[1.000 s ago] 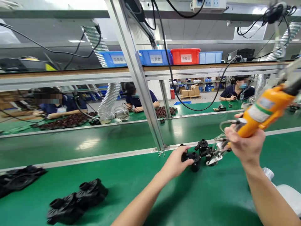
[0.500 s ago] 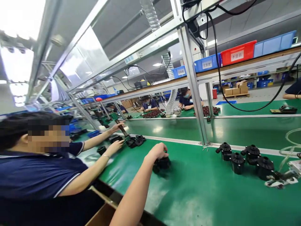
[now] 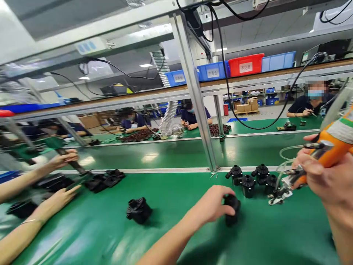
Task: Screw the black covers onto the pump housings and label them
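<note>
My left hand [image 3: 213, 204] has its thumb and fingers around a black cylindrical pump [image 3: 232, 215], held low over the green mat [image 3: 176, 243]; whether the pump touches the mat I cannot tell. My right hand [image 3: 322, 176], at the right, grips an orange power screwdriver [image 3: 338, 134] with metal fittings and clear tubing. Its metal tip [image 3: 280, 195] points down and left, close to a group of several black pumps [image 3: 248, 186] standing upright. To the left of my left hand, another black pump [image 3: 139, 210] rests alone on the mat.
At the left, a co-worker's hands [image 3: 62, 184] hold a dark tool over black parts [image 3: 106, 180]. A metal post [image 3: 197, 99] rises at the bench's back edge. Blue bins [image 3: 213, 70] and a red bin [image 3: 246, 65] stand on the shelf; a black cable [image 3: 224, 73] hangs down. Other people sit beyond.
The view has swung right. My left hand has moved right with a black pump, and another pump now shows uncovered on the mat. My right hand with the orange screwdriver has come into view.
</note>
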Available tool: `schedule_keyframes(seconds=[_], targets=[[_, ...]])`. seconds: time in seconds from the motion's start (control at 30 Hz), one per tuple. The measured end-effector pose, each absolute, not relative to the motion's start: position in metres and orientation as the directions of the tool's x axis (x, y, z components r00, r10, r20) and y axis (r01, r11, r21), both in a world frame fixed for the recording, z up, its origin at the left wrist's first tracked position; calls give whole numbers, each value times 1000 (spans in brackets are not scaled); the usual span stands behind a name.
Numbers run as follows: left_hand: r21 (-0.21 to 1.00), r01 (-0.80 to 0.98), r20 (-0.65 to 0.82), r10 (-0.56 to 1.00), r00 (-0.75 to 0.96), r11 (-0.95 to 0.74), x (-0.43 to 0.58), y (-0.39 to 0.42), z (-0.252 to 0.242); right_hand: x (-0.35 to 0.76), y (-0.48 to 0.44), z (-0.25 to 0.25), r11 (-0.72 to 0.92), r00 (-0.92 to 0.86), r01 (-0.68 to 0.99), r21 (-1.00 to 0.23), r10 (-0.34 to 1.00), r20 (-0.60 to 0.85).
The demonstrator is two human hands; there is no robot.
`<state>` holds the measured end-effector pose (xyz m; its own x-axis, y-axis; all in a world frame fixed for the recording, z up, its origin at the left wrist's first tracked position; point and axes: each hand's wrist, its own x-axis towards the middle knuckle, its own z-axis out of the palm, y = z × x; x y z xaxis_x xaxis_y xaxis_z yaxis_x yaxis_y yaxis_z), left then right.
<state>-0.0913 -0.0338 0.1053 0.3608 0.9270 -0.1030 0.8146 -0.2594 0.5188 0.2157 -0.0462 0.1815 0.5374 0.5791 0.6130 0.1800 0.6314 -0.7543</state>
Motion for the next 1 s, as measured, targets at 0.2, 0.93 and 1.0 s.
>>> schedule_keyframes(seconds=[0.2,0.93,1.0], targets=[[826,505,-136,780,611,-252,-4,-13,79,207,-46,189,617,446,129,-777,664,601],[877,410,-70,780,622,-249,-3,-12,75,175,-41,178,655,317,214,-725,655,686],[870,410,-64,761,646,-275,-3,-11,76,174,-41,175,654,305,250,-714,647,699]])
